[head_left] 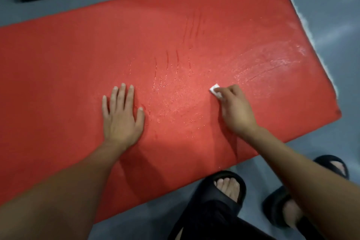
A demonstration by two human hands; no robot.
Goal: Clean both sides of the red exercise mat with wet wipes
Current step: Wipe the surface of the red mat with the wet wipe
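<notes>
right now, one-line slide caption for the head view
Left hand flat on the red exercise mat, right hand rubbing a folded wet wipe across it.

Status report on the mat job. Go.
Left hand flat on red mat, bracing. Right hand pinching wet wipe, pressed to mat. Wet streaks centre and right. Nothing in the way.

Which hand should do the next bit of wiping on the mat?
The right hand: it already grips the wipe on the mat. The left hand lies flat, steadying it.
</notes>
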